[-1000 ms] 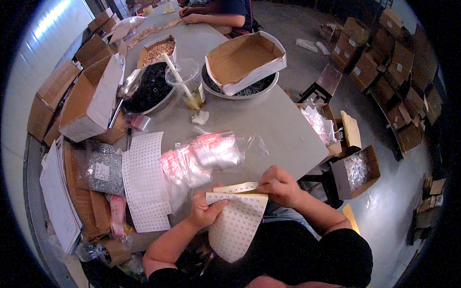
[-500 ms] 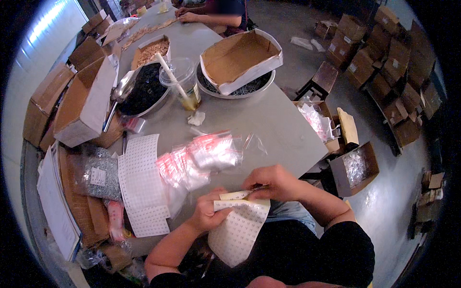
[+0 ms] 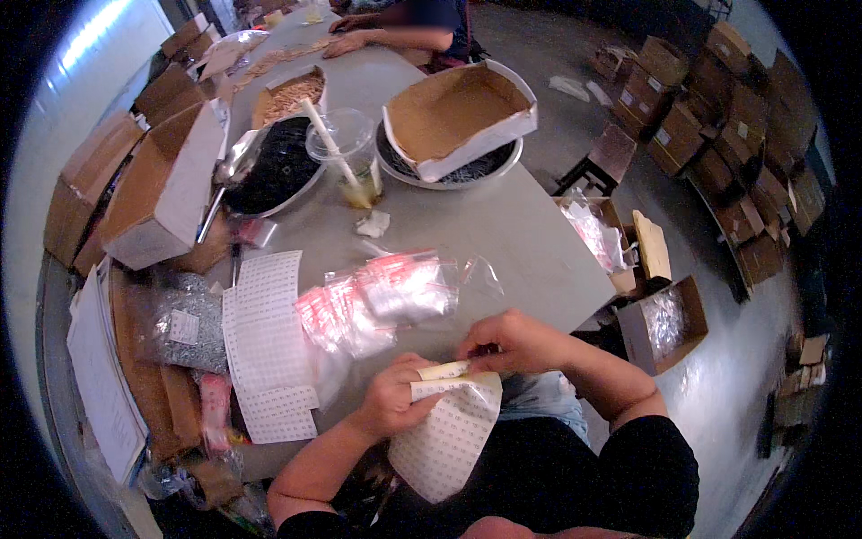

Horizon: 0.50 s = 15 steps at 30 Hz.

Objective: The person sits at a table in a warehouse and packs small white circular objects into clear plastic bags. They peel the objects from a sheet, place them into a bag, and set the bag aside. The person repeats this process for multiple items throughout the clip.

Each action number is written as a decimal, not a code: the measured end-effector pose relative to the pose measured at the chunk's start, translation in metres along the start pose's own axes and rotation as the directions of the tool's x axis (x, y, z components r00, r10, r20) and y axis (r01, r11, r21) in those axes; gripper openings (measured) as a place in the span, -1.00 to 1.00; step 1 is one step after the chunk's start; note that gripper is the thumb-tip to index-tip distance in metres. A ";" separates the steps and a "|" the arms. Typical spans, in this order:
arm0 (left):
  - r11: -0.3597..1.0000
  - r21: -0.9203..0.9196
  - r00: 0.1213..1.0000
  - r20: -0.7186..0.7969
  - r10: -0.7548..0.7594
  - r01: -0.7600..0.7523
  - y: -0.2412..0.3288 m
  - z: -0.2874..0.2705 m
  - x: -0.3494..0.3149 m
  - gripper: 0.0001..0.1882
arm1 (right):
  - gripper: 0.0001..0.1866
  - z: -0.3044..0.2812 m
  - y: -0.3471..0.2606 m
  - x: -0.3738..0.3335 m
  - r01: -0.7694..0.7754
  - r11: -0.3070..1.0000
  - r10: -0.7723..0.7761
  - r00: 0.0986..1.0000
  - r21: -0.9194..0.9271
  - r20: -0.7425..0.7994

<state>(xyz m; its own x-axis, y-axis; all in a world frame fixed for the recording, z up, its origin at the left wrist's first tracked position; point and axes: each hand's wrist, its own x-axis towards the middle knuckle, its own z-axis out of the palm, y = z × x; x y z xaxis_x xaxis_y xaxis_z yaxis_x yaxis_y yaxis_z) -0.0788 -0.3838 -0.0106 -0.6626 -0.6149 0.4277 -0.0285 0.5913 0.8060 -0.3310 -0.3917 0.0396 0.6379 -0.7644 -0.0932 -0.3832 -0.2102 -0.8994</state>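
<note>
A: Where was the label sheet (image 3: 446,445)?
B: Near centre, just off the near side of the table (image 3: 530,238), in front of the person's dark top. It hung curved from its upper edge, printed side showing in rows.

A: State of the left hand (image 3: 395,398)?
B: Grasping. Thumb and fingers pinched the sheet's upper left corner.

A: And the right hand (image 3: 505,341)?
B: Its fingers were drawn together on the right end of a pale yellow strip (image 3: 442,370), which ran along the sheet's far edge. Whether strip and sheet were joined, I could not tell.

A: What lay closest on the table?
B: A heap of clear bags with red bands (image 3: 409,287), just beyond the hands. To its left, flat white label sheets (image 3: 262,341); further left, a clear bag of small grey pieces (image 3: 193,310).

A: Beyond those?
B: A crumpled white tissue (image 3: 372,225), then a clear plastic cup (image 3: 352,166) with a thick straw and some yellowish liquid. The cup stood between a basin of black pieces (image 3: 274,175) on the left and a second basin (image 3: 453,183) on the right. A shallow cardboard tray (image 3: 458,117) rested tilted on the latter.

A: Outermost?
B: A co-worker's hand (image 3: 346,42) at the far end, open cartons (image 3: 171,193) on the left, and a dark stool (image 3: 613,148) on the floor to the right.
</note>
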 end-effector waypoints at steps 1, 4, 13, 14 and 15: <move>1.000 0.018 1.000 -0.003 0.002 -0.002 0.000 0.001 0.000 -0.77 | -0.76 0.000 -0.001 0.000 -0.007 0.999 0.007 1.000 -0.032 0.007; 0.999 0.039 1.000 -0.009 0.004 -0.004 -0.004 0.006 -0.006 -0.76 | -0.80 0.003 0.000 0.001 -0.049 0.989 0.046 0.999 -0.141 -0.026; 0.998 0.056 0.999 -0.040 0.025 -0.023 0.002 0.001 0.000 -0.78 | -0.79 -0.002 -0.009 0.019 -0.090 0.949 0.101 0.995 -0.302 0.022; 0.997 0.068 0.998 -0.051 0.030 -0.027 0.000 0.005 -0.002 -0.79 | -0.78 -0.001 -0.008 0.018 -0.079 0.948 0.085 0.996 -0.308 0.007; 0.996 0.081 0.997 -0.062 0.035 -0.030 -0.001 0.006 -0.004 -0.79 | -0.78 0.000 -0.008 0.018 -0.067 0.947 0.068 0.998 -0.313 -0.006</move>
<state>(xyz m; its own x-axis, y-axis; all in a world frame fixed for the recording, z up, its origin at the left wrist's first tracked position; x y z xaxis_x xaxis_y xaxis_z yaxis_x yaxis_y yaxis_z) -0.0807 -0.3782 -0.0156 -0.6152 -0.6253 0.4801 -0.0693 0.6495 0.7572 -0.3166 -0.4038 0.0447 0.6061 -0.7808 -0.1517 -0.6148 -0.3389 -0.7121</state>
